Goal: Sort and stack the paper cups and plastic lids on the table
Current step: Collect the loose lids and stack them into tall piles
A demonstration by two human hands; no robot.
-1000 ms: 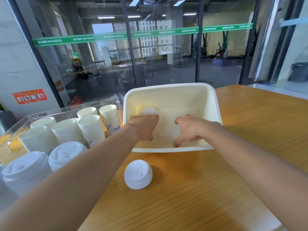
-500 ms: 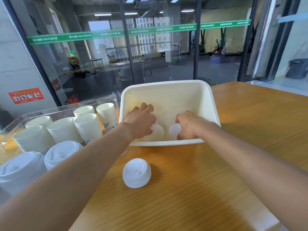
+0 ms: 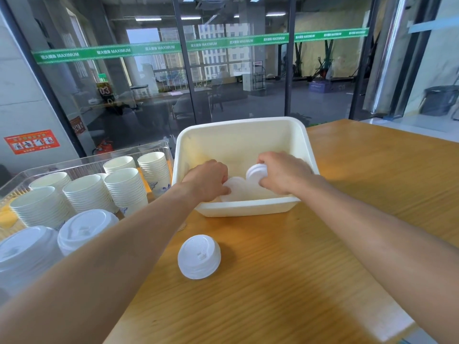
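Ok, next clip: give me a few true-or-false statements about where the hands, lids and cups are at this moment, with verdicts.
1. Both hands are inside the white bin. True.
2. The right hand holds a paper cup. False: its grip is on a white plastic lid, tilted up on edge.
3. A lone lid lies on the wooden table in front of the bin. True.
4. The paper cup stacks stand inside the white bin. False: they stand in a clear tray to the left of it.
5. The left hand rests on the table. False: it grips a lid in the bin.
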